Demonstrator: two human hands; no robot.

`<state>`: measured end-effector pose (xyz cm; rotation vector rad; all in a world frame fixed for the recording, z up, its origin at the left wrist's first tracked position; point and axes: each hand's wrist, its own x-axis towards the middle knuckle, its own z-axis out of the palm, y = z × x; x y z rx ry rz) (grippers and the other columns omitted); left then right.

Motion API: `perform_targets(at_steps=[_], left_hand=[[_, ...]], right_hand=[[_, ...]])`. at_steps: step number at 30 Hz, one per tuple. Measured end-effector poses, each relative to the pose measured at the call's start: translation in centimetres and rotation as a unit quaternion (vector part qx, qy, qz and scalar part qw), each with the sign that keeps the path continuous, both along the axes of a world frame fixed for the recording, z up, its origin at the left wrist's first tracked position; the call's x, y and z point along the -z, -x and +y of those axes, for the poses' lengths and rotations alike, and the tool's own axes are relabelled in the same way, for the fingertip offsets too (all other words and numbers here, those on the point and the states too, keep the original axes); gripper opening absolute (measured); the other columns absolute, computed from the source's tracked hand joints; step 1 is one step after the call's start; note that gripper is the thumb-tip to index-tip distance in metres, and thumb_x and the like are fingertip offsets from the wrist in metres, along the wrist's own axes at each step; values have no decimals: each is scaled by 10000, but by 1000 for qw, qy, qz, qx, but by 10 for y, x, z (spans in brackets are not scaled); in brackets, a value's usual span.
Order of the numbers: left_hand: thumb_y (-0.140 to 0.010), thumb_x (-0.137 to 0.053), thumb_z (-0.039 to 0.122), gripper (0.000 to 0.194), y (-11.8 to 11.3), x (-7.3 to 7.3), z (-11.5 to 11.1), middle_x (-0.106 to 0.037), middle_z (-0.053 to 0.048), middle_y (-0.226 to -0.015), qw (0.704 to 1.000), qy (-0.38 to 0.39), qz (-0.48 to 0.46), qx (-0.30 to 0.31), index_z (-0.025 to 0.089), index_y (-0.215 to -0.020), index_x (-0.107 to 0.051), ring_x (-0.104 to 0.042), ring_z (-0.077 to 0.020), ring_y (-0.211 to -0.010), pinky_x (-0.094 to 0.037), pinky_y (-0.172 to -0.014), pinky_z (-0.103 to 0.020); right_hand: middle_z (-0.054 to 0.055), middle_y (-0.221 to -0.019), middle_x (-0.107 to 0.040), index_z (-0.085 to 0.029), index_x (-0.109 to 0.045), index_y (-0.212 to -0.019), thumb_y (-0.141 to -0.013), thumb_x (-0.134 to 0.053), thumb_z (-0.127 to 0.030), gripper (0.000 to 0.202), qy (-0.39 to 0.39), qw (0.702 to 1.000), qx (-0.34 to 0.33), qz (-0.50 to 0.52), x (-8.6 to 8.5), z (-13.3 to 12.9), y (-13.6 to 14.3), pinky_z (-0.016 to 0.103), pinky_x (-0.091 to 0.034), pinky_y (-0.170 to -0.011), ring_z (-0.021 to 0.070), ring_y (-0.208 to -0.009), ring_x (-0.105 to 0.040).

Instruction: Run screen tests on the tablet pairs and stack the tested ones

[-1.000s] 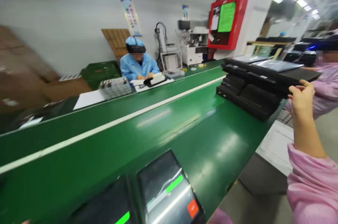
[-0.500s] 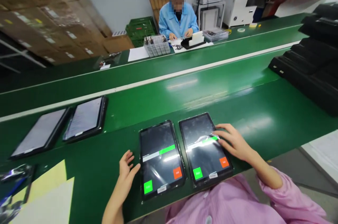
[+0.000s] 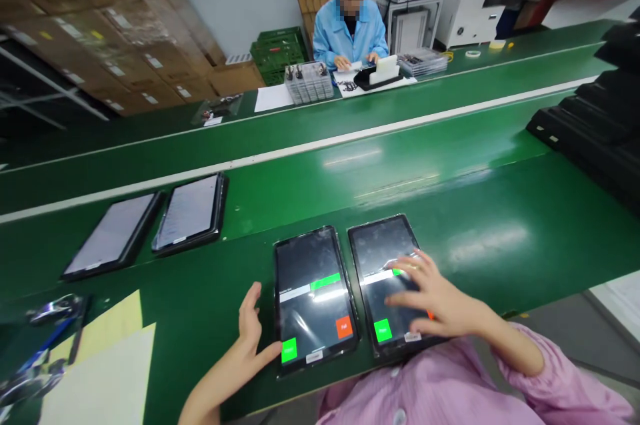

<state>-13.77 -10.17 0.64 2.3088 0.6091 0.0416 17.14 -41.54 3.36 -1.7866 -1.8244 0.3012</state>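
The right hand is, in the head view, spread over the lower half of the right tablet, palm down, fingers apart and slightly bent, with nothing gripped; whether the fingertips contact the glass cannot be told. It covers part of that tablet's status bar and most of its red button. The left hand is open and empty beside the left tablet: its fingers point away from the body, and its thumb extends to the tablet's lower left corner, next to the green button; contact is unclear. Both tablets lie flat, screens up, side by side with a narrow gap, near the front edge of the green workbench. The left tablet displays a red button marked "Fail" at lower right and a pale bar with a green segment across the middle. Farther left lie two pale-screened tablets, set at an angle. Yellow sheets occupy the near left area. A stack of black trays stands at far right. Across the bench, a co-worker in a blue coat sits behind a clear parts organizer.
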Motion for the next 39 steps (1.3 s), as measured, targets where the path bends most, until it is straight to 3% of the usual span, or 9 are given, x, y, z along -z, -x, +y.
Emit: perform_targets(at_steps=[2, 4, 5, 8, 11, 16, 24, 30, 39], left_hand=[[-940, -476, 583, 811, -28, -19, 15, 44, -135, -1648, 996, -36, 47, 60, 371, -1563, -2, -12, -428, -1513, -246, -1137, -674], [-944, -484, 573, 712, -70, -36, 22, 75, -132, -1657, 987, -70, 86, 115, 370, -1552, -173, 8, -444, -1508, -185, -1131, -708], [-941, -494, 570, 684, -94, -42, 21, 73, -139, -1660, 981, -94, 88, 144, 357, -1539, -238, 26, -449, -1506, -114, -1130, -729], [-949, -500, 546, 553, -158, -54, 11, -55, -162, -1663, 962, -158, 102, 200, 323, -1450, -428, -24, -428, -1513, 36, -1104, -754], [-972, -449, 550, 460, -194, -58, 0, -315, -212, -1584, 947, -183, 137, 227, 265, -1318, -552, -215, -399, -1491, 124, -1074, -757], [-967, -401, 609, 463, -200, -58, -2, -534, -198, -1428, 952, -178, 116, 222, 242, -1165, -605, -352, -388, -1437, 147, -1059, -767], [-946, -427, 636, 476, -199, -57, -2, -503, -206, -1462, 958, -168, 99, 212, 241, -1140, -608, -329, -388, -1449, 164, -1050, -770], [-962, -414, 607, 469, -199, -60, -3, -474, -215, -1487, 956, -163, 113, 214, 228, -1164, -602, -325, -392, -1451, 172, -1044, -773], [-1040, -174, 449, 505, -200, -67, -1, -656, -114, -1299, 955, -132, 122, 236, 248, -1169, -620, -392, -314, -1426, 206, -1064, -735]], right_hand=[[166, -1411, -479, -241, -614, -1241, -982, -470, -563, 438, -44, 985, 150, 76, 9, 5, -28, 621, -290, -1116, 346, -1317, -424], [172, -1239, -578, -198, -615, -1167, -942, -490, -546, 433, -74, 933, 304, 175, 24, 14, -53, 573, -417, -1039, 332, -1170, -542], [161, -1152, -611, -191, -619, -1129, -900, -516, -559, 444, -78, 904, 349, 236, 33, 20, -62, 556, -468, -982, 323, -1070, -592], [113, -1005, -663, -196, -631, -1062, -771, -619, -577, 480, -77, 837, 364, 402, 55, 31, -72, 500, -524, -911, 289, -923, -644], [99, -1019, -692, -201, -652, -1060, -722, -706, -532, 477, -92, 813, 339, 464, 65, 31, -67, 457, -507, -953, 275, -977, -649], [104, -983, -714, -192, -687, -1007, -692, -766, -500, 448, -91, 803, 352, 472, 62, 27, -62, 446, -528, -919, 284, -969, -667], [105, -975, -706, -196, -653, -992, -695, -759, -502, 440, -89, 808, 362, 456, 64, 30, -63, 448, -536, -908, 287, -967, -665], [63, -901, -678, -235, -516, -1052, -630, -821, -559, 613, -122, 796, 372, 463, 73, 29, -68, 460, -556, -865, 247, -848, -663], [53, -907, -666, -244, -474, -1089, -631, -815, -612, 679, -118, 803, 367, 454, 76, 29, -72, 480, -550, -887, 244, -846, -665]])
